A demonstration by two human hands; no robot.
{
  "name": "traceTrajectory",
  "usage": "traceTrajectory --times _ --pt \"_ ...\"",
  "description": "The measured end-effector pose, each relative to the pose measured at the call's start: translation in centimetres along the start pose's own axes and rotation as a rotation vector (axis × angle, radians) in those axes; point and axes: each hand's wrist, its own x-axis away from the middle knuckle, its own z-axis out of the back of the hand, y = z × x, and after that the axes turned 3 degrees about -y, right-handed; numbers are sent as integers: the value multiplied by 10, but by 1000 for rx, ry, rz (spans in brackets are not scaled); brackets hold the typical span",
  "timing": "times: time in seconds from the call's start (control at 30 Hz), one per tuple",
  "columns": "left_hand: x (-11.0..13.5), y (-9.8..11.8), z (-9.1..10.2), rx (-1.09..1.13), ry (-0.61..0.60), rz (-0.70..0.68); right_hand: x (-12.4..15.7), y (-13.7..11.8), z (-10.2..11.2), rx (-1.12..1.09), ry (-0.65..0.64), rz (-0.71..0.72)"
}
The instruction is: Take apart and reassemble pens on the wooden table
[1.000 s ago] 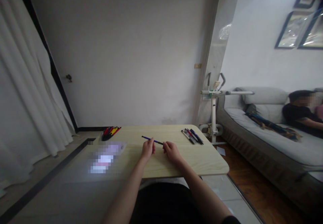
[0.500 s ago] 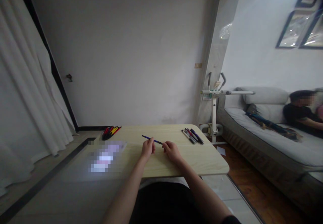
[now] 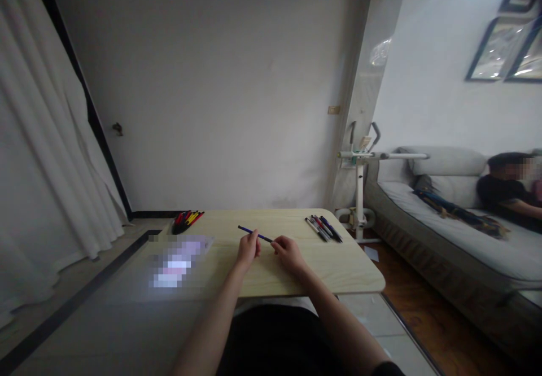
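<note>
A blue pen (image 3: 265, 237) is held between my two hands above the light wooden table (image 3: 351, 274), tilted with its dark left end higher. My left hand (image 3: 249, 246) is closed around its middle. At its right end, the fingers of my right hand (image 3: 287, 250) pinch it, covering the tip. To the right lies a group of several pens (image 3: 323, 228) in black, red, grey and blue, side by side. Near the far left corner sits a bunch of red, yellow and dark pens (image 3: 186, 221).
A blurred-out bright patch (image 3: 178, 260) covers the table's left part. Beyond the table stands a white wall (image 3: 224, 94). White exercise equipment (image 3: 359, 189) and a grey sofa (image 3: 436, 212), with a person (image 3: 508, 189) on it, are to the right. A curtain (image 3: 55, 139) hangs left.
Both hands keep the same hold on the pen, with barely any movement. The whole view has shifted very slightly.
</note>
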Motion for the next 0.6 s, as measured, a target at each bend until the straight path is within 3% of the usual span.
traceTrajectory --times 0.6 --pt "3 4 0 37 9 -14 1 -3 1 -37 10 -21"
